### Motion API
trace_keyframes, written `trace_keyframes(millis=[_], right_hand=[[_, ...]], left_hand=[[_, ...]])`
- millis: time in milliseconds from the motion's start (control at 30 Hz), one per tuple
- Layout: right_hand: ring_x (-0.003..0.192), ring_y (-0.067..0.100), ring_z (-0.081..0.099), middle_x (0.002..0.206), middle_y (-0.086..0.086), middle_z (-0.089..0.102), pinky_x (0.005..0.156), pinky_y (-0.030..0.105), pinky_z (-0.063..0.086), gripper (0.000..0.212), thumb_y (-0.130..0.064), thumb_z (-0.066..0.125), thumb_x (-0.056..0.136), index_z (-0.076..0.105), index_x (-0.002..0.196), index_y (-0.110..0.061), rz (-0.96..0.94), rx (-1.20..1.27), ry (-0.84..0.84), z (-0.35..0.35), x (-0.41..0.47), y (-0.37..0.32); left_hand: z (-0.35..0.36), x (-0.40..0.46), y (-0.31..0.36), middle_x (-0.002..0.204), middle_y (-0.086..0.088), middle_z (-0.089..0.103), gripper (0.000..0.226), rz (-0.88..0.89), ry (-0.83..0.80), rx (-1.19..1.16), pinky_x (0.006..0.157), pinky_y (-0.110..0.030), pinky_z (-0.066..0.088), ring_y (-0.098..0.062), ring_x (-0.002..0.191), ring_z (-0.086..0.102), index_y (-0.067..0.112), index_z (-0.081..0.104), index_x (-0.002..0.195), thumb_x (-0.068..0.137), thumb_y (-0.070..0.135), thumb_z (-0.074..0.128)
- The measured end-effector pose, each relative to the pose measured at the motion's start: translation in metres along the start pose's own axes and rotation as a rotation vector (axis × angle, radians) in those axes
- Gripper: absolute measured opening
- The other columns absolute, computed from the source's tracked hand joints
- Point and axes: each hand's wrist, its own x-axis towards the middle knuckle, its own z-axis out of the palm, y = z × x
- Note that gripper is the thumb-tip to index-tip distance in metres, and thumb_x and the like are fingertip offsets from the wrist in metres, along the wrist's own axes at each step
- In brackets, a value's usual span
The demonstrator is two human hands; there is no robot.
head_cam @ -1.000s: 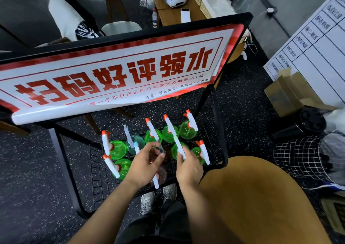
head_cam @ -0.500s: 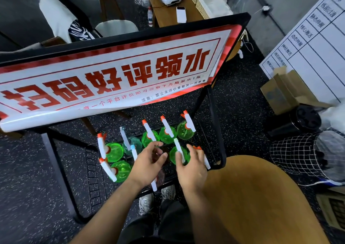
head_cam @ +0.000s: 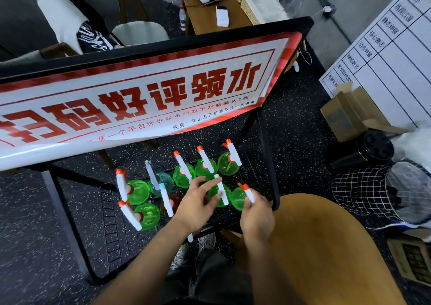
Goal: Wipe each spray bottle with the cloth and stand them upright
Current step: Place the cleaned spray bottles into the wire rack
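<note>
Several green spray bottles (head_cam: 228, 163) are standing upright on the black wire shelf (head_cam: 112, 230) beneath the red-and-white banner (head_cam: 140, 94), and we are looking down on their white trigger heads. Three are lining the far row toward the right, with a paler bluish spray bottle (head_cam: 161, 182) to their left. Two more green ones are standing at the left end, one (head_cam: 137, 191) behind the other (head_cam: 148, 216).

We are reaching into the near row with both hands. Our left hand (head_cam: 197, 205) is hovering over the middle of the shelf with fingers spread and relaxed, gripping nothing that we can see; its fingertips are just beside the white head of a green bottle (head_cam: 221, 191). A reddish bottle (head_cam: 172, 203) is sitting just left of that hand, partly hidden. Our right hand (head_cam: 256, 217) is pinching the white trigger head of the rightmost near bottle (head_cam: 239, 198), which is standing upright close to the shelf's right post (head_cam: 268, 164).

We are not seeing any cloth in either hand.

A tan rounded tabletop (head_cam: 326, 258) is filling the near right. A cardboard box (head_cam: 349, 111) and a whiteboard chart (head_cam: 396, 48) are lying far right on the speckled floor (head_cam: 296, 108).
</note>
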Motion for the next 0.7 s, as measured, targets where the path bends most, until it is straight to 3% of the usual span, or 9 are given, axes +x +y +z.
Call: trace_keyframes(millis=[133, 267, 433, 567, 700], right_hand=[[0.105, 0.025, 0.069, 0.127, 0.0, 0.07, 0.069, 0.03, 0.037, 0.033, -0.029, 0.052, 0.109, 0.065, 0.14, -0.028, -0.001, 0.047, 0.043, -0.002, 0.001, -0.005], [0.105, 0.026, 0.069, 0.132, -0.002, 0.068, 0.07, 0.03, 0.04, 0.033, -0.031, 0.052, 0.109, 0.065, 0.139, -0.03, -0.044, 0.028, 0.042, 0.0, 0.005, -0.014], [0.107, 0.028, 0.069, 0.131, -0.001, 0.069, 0.071, 0.029, 0.04, 0.031, -0.029, 0.055, 0.108, 0.068, 0.136, -0.028, -0.054, 0.062, 0.032, -0.001, 0.012, -0.027], [0.109, 0.03, 0.068, 0.132, -0.001, 0.068, 0.079, 0.034, 0.046, 0.031, -0.027, 0.055, 0.109, 0.069, 0.136, -0.026, -0.085, 0.083, 0.009, 0.002, 0.016, -0.031], [0.112, 0.03, 0.067, 0.132, 0.001, 0.068, 0.079, 0.034, 0.043, 0.032, -0.026, 0.055, 0.108, 0.068, 0.137, -0.025, -0.121, 0.026, -0.012, 0.003, 0.021, -0.034]], left_hand=[[0.007, 0.006, 0.002, 0.174, -0.005, 0.021, 0.054, -0.072, -0.081, 0.055, 0.11, -0.019, 0.035, -0.018, 0.114, 0.064, 0.038, 0.042, 0.161, 0.109, 0.041, 0.057], [0.012, 0.008, 0.002, 0.173, -0.002, 0.026, 0.056, -0.074, -0.091, 0.061, 0.107, -0.016, 0.029, -0.02, 0.132, 0.057, 0.034, 0.039, 0.164, 0.11, 0.039, 0.056], [0.018, 0.011, -0.002, 0.168, 0.0, 0.036, 0.058, -0.052, -0.082, 0.057, 0.11, -0.02, 0.039, -0.02, 0.123, 0.063, 0.03, 0.04, 0.163, 0.109, 0.04, 0.058], [0.019, 0.012, -0.001, 0.164, 0.003, 0.041, 0.058, -0.056, -0.089, 0.039, 0.098, -0.012, 0.034, -0.021, 0.123, 0.064, 0.029, 0.041, 0.163, 0.109, 0.039, 0.059], [0.021, 0.012, 0.0, 0.164, 0.003, 0.041, 0.059, -0.062, -0.096, 0.015, 0.097, -0.011, 0.034, -0.018, 0.117, 0.063, 0.03, 0.039, 0.164, 0.109, 0.037, 0.059]])
